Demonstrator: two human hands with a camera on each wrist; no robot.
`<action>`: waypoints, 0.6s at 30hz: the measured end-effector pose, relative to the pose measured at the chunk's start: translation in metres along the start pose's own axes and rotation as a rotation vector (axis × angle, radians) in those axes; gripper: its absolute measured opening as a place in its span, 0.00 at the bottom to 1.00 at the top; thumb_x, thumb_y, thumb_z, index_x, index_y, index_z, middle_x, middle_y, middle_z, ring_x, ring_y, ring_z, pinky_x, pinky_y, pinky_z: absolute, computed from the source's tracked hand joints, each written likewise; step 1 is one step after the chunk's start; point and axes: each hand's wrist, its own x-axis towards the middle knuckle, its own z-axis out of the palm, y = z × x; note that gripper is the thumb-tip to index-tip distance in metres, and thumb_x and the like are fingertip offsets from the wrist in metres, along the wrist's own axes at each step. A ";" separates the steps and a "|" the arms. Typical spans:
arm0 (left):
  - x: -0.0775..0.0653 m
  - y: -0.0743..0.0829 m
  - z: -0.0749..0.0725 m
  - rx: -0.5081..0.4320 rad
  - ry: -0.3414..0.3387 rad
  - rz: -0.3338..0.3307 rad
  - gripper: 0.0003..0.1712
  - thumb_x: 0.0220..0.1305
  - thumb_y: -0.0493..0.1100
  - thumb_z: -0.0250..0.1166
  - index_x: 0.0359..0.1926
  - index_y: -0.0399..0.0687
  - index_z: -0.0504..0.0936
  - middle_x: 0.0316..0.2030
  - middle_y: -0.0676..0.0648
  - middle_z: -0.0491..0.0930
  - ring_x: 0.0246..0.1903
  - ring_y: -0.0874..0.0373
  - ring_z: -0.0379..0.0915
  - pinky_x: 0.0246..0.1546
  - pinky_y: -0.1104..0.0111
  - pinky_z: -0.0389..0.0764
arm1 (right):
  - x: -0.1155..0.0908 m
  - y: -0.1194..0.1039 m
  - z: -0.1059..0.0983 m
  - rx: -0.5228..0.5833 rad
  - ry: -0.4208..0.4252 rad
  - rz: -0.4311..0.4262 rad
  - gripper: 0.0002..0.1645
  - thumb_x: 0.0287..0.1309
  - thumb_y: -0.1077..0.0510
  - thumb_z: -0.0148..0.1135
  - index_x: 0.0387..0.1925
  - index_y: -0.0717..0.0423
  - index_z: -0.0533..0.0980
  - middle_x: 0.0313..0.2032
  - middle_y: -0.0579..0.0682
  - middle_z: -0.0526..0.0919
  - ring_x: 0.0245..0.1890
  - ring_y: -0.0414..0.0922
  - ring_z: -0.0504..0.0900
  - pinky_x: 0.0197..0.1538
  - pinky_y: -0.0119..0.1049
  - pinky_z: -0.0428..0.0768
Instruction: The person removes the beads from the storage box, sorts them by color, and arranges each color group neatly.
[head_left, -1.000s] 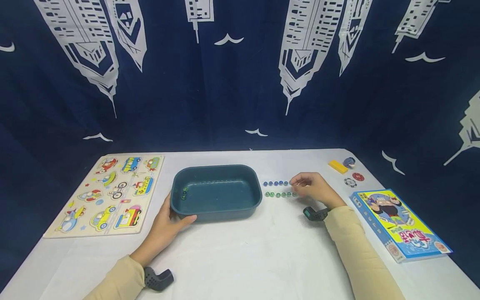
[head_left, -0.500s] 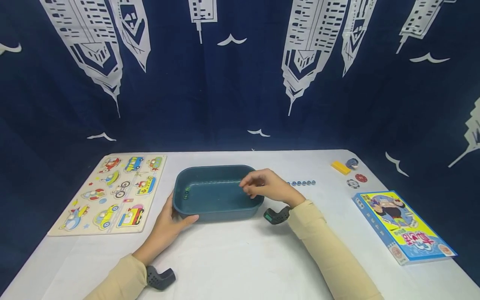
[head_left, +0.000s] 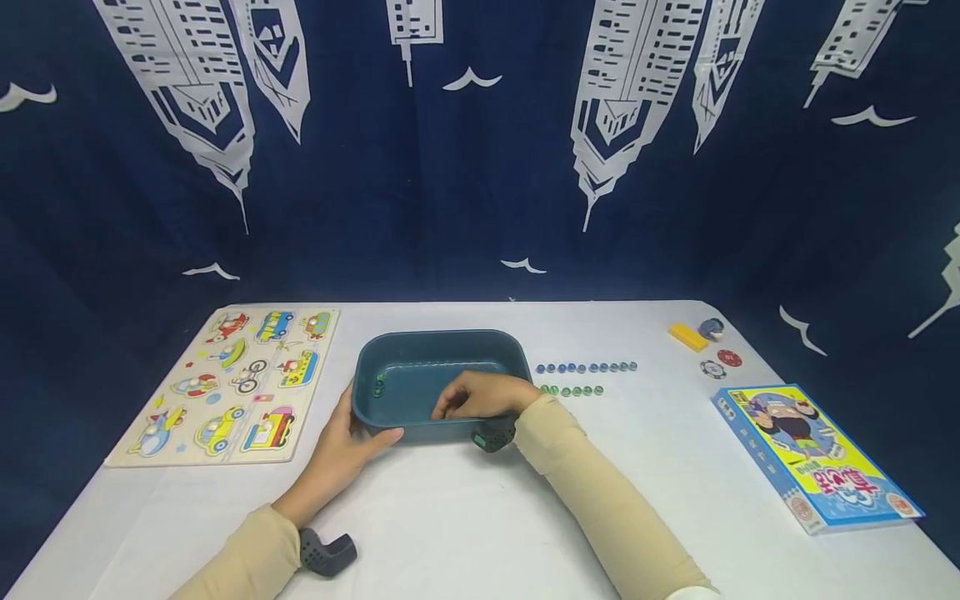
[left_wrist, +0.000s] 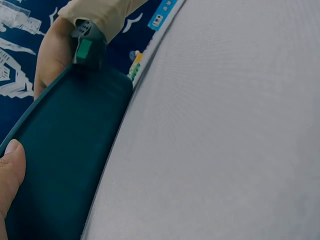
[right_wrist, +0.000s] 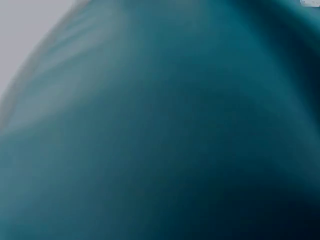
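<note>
A dark teal rectangular plastic tub (head_left: 431,432) stands mid-table, with a few small green marbles (head_left: 379,381) in its left part. Its left front corner is held by my left hand (head_left: 337,454), the thumb (left_wrist: 12,167) lying on the front wall. My right hand (head_left: 486,394) reaches down inside the tub near the front wall with bent fingers. That wall hides its fingertips, so whether they hold a marble does not show. Right of the tub lie a row of blue and clear marbles (head_left: 572,367) and a shorter row of green marbles (head_left: 577,391). Blurred teal plastic (right_wrist: 150,125) fills the right wrist view.
A wooden vehicle puzzle board (head_left: 225,383) lies on the left. At the right are a yellow block (head_left: 688,337), a small blue object (head_left: 711,329), a red chip (head_left: 729,357), a black-and-white chip (head_left: 712,369) and a boxed game (head_left: 817,454). A dark blue patterned curtain (head_left: 480,192) hangs behind.
My right hand has moved left from the marble rows, over the tub's right rim, and down into the tub. My left hand keeps its hold on the corner.
</note>
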 end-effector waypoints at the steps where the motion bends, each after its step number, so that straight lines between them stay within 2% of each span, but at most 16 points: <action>1: 0.000 0.000 0.000 -0.001 -0.001 0.001 0.61 0.59 0.49 0.74 0.80 0.47 0.41 0.78 0.40 0.43 0.77 0.41 0.37 0.75 0.47 0.47 | 0.002 0.000 0.001 -0.002 -0.010 0.012 0.12 0.64 0.68 0.59 0.45 0.60 0.85 0.43 0.48 0.88 0.46 0.36 0.83 0.54 0.29 0.79; 10: 0.001 0.002 -0.002 0.012 0.000 0.009 0.61 0.59 0.50 0.74 0.79 0.46 0.41 0.78 0.40 0.43 0.77 0.42 0.37 0.75 0.47 0.48 | 0.012 -0.006 0.001 -0.057 -0.035 0.063 0.12 0.63 0.69 0.60 0.42 0.60 0.87 0.42 0.48 0.89 0.44 0.35 0.81 0.49 0.27 0.80; 14: 0.001 0.002 -0.002 0.008 -0.001 -0.004 0.62 0.59 0.50 0.74 0.80 0.47 0.41 0.78 0.41 0.42 0.77 0.43 0.36 0.75 0.48 0.47 | 0.014 -0.006 0.002 -0.060 -0.024 0.085 0.15 0.60 0.74 0.57 0.40 0.62 0.86 0.40 0.50 0.88 0.39 0.35 0.79 0.46 0.27 0.80; 18: 0.000 0.001 -0.001 0.007 0.000 -0.009 0.62 0.59 0.50 0.74 0.80 0.47 0.41 0.78 0.41 0.42 0.77 0.42 0.36 0.75 0.47 0.47 | 0.012 -0.006 0.004 -0.073 -0.002 0.071 0.13 0.60 0.74 0.57 0.38 0.60 0.85 0.35 0.47 0.87 0.34 0.36 0.77 0.42 0.27 0.79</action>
